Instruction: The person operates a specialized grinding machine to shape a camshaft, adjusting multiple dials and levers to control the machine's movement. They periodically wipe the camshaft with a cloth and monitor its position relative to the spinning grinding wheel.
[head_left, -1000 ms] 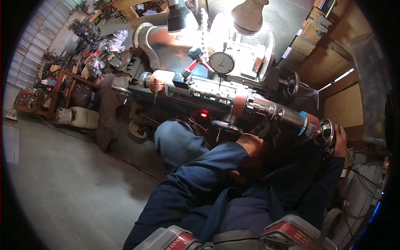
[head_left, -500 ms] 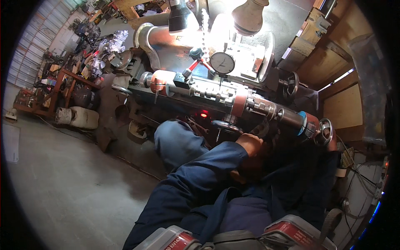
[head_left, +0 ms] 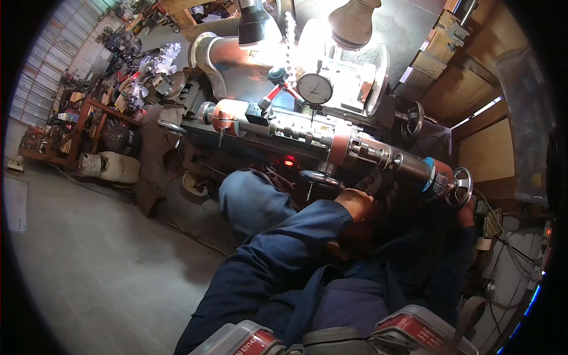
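Observation:
My left hand [head_left: 356,205] is curled beside a dark metal part under the machine bed. What it grips, if anything, is hidden in shadow, just right of a chromed handwheel [head_left: 322,180]. At the right end my right hand [head_left: 467,214] is close below another handwheel [head_left: 461,187]; its fingers are hidden. Across the machine lies a lobed metal shaft [head_left: 299,134], between a red clamp head [head_left: 226,116] on the left and a red support [head_left: 340,145] on the right. A round dial gauge [head_left: 315,89] stands above the shaft, beside a stand with red arms [head_left: 273,97].
Two lamps [head_left: 254,26] [head_left: 354,25] hang over the machine. Wrenches [head_left: 278,176] lie below the bed near my knee [head_left: 251,201]. A wooden panel [head_left: 486,145] and cables [head_left: 503,248] are on the right. Metal parts crowd a red frame [head_left: 89,127] at the far left.
My right hand and sleeve have shifted slightly left and down below the right handwheel. The lobed shaft looks turned a little. My left hand stays in place.

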Available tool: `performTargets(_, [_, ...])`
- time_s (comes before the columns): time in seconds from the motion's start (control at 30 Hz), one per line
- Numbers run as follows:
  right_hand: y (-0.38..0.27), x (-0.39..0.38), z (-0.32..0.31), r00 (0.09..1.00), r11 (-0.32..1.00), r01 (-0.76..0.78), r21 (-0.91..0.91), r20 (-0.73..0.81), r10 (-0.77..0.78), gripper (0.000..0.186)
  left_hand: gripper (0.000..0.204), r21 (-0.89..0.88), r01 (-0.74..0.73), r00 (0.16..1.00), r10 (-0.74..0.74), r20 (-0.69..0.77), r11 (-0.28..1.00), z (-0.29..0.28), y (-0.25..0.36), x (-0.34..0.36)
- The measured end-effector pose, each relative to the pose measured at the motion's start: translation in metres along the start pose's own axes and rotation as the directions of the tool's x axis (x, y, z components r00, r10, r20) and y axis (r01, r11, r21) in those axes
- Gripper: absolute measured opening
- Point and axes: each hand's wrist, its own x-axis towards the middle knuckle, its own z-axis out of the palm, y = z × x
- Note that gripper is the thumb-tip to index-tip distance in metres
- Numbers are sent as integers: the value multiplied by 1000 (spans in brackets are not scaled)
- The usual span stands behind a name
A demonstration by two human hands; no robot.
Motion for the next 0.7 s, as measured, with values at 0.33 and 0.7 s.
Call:
performTargets(0.33, [-20,-50,-18,983,983,184,25,21,-185,34,28,9,-297,932,291,-216,955,17,-12,10])
performTargets(0.7, [-137,-47,19,818,981,13,-195,-562,-123,49,43,237,139,313,184,-932,962,-112,-55,-123])
